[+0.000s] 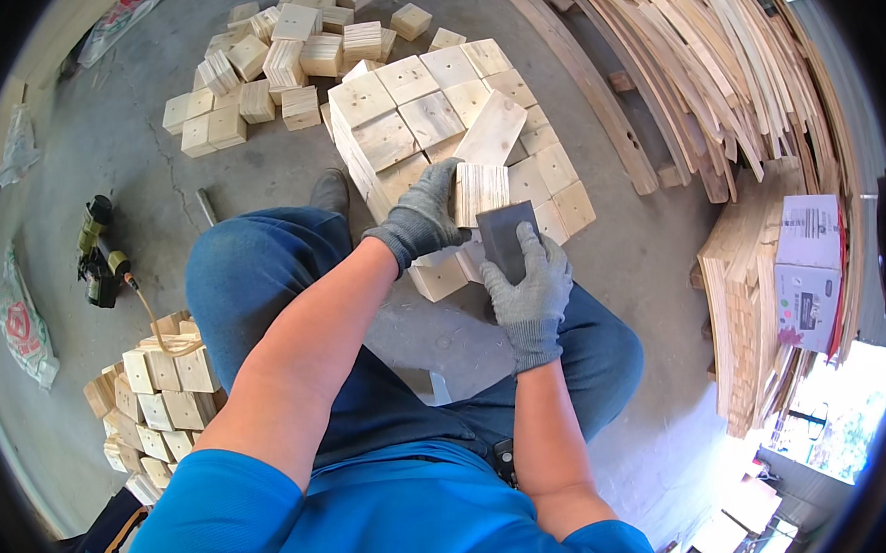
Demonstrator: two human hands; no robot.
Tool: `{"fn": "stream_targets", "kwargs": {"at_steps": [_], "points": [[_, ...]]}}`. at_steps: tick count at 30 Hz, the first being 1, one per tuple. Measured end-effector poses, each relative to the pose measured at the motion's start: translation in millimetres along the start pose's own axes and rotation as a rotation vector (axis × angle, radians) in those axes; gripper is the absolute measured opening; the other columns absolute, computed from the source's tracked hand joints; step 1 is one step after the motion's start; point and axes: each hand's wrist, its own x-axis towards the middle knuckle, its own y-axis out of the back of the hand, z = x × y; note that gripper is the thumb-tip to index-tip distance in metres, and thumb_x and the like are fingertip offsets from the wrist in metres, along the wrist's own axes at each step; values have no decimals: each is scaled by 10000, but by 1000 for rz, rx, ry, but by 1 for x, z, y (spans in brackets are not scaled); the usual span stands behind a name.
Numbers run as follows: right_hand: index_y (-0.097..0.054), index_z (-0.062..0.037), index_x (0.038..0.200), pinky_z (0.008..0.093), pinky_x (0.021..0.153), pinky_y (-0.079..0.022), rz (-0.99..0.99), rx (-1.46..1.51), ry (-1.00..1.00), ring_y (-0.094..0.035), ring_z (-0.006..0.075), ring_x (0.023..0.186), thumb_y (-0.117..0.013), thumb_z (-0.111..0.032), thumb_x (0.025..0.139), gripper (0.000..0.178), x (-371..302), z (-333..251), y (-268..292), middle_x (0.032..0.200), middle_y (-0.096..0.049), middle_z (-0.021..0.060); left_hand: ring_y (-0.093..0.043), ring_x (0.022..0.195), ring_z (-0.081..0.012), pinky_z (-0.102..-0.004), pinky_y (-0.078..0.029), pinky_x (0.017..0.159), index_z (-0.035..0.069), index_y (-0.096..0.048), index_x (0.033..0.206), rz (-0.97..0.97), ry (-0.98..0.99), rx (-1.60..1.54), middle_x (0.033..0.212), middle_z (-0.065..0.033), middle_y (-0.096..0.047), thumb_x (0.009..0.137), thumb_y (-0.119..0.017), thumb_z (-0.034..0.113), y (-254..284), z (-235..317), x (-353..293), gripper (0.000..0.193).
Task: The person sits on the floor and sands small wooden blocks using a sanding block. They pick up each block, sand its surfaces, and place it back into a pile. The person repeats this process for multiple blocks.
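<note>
My left hand (428, 212), in a grey knit glove, is closed round a wooden block (481, 191) whose side shows layered plywood edges. My right hand (534, 287), gloved the same way, grips a flat dark grey sanding block (507, 241) with the thumb and fingers. The sanding block's upper edge meets or overlaps the lower right corner of the wooden block; I cannot tell how firmly they touch. Both hands are above my knees, in front of a stack of wooden blocks (432, 120). A loose wooden piece (492, 129) lies tilted on that stack.
More blocks lie heaped on the floor (298, 54) beyond the stack, and others are piled (159, 397) by my left side. A nail gun (97, 250) with an air hose (151, 314) rests at left. Long boards (692, 63) and a white carton (809, 272) line the right.
</note>
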Motion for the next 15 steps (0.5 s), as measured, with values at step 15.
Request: {"fn": "stream_targets", "kwargs": {"at_steps": [15], "points": [[-690,-112,1447,456,1106,-526,-49,39,-107,-675,394,1256,-915,-421,758,788,160,33,1,1345,-698,255,-589,1327,-218,-344,-476,1164,72,-408,1557,16,-67,-36,1431,-110,-585,653,-1036,190,-9,-17,-2,1107]]}}
